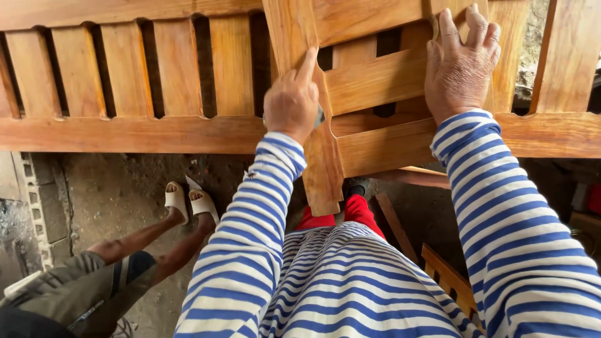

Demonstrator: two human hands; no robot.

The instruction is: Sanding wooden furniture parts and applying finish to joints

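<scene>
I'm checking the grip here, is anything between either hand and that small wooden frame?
Nothing visible. The left hand presses directly on the wooden frame at its leg, with something small and grey under the palm, unclear what. The right hand lies flat on the frame's upper right part, bare skin on wood.

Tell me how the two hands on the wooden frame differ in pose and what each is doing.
The left hand is curled, index finger pointing up along the slanted wooden leg, with a small grey object tucked under it. The right hand lies flat, fingers spread over the upper rail. The left sits lower than the right. Both wear blue-and-white striped sleeves.
</scene>
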